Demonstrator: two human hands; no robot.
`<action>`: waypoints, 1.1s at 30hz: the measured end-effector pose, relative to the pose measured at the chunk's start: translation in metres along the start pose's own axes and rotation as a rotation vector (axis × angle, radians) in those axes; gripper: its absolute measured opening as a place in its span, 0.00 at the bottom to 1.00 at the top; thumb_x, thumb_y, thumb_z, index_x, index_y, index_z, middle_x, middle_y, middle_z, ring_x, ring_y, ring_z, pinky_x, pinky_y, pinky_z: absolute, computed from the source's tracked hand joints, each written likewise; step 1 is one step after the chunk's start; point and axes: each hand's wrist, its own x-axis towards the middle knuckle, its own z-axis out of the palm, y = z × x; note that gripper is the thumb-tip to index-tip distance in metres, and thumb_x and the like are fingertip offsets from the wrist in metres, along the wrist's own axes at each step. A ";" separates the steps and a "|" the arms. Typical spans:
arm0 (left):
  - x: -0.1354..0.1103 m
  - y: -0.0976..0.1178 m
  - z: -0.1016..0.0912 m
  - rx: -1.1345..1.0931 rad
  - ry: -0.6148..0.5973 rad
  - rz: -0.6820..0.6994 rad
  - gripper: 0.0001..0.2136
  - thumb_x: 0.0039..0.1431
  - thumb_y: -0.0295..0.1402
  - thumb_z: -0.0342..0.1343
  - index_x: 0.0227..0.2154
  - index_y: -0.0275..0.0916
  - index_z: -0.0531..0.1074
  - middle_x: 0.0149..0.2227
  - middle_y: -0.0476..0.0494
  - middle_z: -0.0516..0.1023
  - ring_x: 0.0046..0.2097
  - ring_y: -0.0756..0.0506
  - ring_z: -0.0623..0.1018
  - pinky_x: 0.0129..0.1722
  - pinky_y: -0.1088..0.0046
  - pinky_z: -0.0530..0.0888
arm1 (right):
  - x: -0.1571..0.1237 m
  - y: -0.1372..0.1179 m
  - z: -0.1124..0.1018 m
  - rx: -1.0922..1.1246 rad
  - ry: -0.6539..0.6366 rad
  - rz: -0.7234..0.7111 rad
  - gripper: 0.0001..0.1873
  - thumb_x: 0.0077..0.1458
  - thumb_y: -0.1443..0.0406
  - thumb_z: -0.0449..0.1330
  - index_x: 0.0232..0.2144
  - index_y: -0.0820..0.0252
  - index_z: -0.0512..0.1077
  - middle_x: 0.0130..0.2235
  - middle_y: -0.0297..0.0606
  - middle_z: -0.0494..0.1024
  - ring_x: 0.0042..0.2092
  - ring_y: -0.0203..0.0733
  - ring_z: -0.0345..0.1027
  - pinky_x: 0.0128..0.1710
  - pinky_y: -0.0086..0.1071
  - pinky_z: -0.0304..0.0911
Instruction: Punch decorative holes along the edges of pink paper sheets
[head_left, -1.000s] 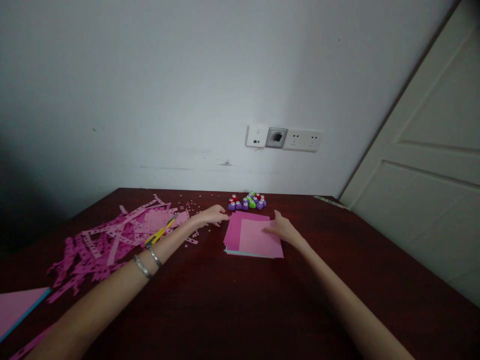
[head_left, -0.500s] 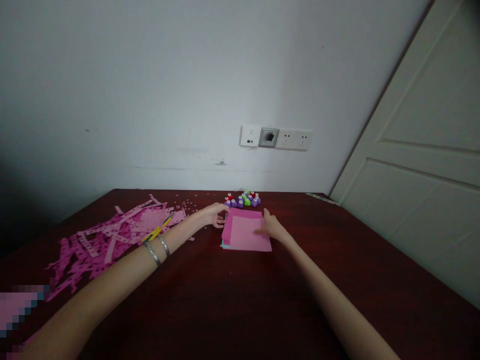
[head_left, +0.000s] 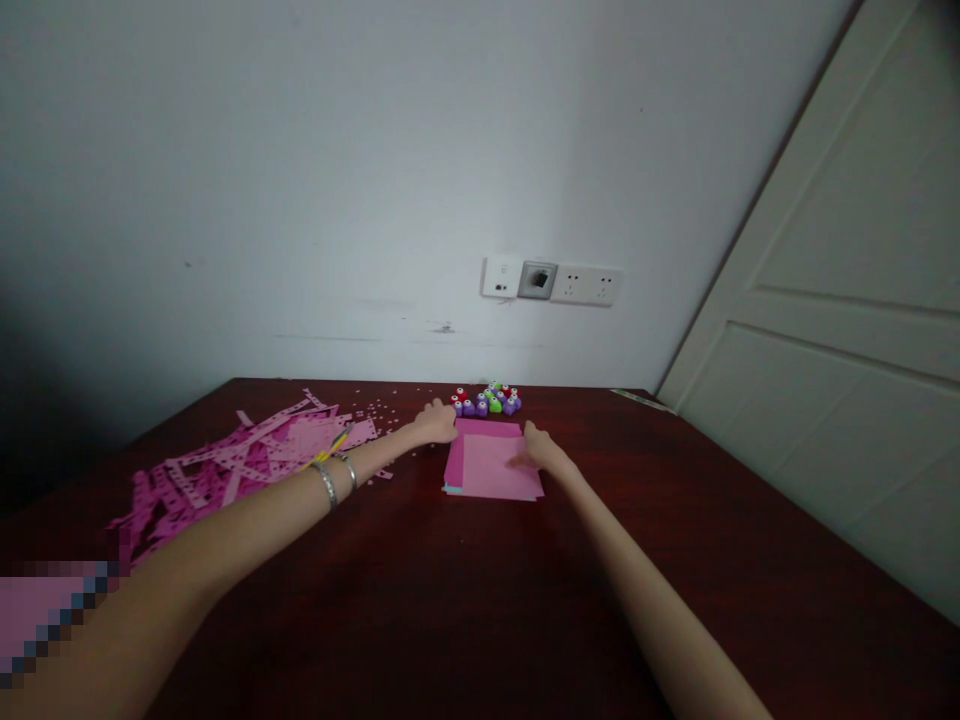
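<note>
My right hand (head_left: 538, 448) lies at the right edge of a light pink paper sheet (head_left: 495, 465), its fingers stretched over the surface and its thumb apart, pointing away. Beneath that sheet a darker pink sheet (head_left: 454, 462) shows at the left and far sides, and a pale blue edge (head_left: 453, 490) peeps out at the near left corner. My left hand (head_left: 435, 423) is beside the stack's far left corner, fingers curled in; whatever they may hold is hidden. Just beyond it stand several small purple, red and green craft punches (head_left: 481, 406) with white round tops.
Pink punched paper strips (head_left: 247, 455) are heaped at the left, with a yellow cutter (head_left: 334, 446) on them and tiny scraps around. A thin pale strip (head_left: 641, 400) lies at the far right edge. Wall sockets (head_left: 585, 285) sit above the dark red table (head_left: 465, 620).
My left hand has turned and moved slightly away from me, its fingers going from spread beside the paper to curled near the punches. My right hand stays on the sheet.
</note>
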 end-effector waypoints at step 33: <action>0.080 0.033 0.033 0.693 -0.203 0.037 0.27 0.58 0.48 0.39 0.40 0.28 0.71 0.43 0.29 0.73 0.45 0.39 0.73 0.44 0.66 0.67 | -0.017 0.017 0.019 0.100 0.072 -0.168 0.54 0.33 0.57 0.68 0.58 0.70 0.48 0.53 0.60 0.58 0.53 0.59 0.57 0.50 0.44 0.53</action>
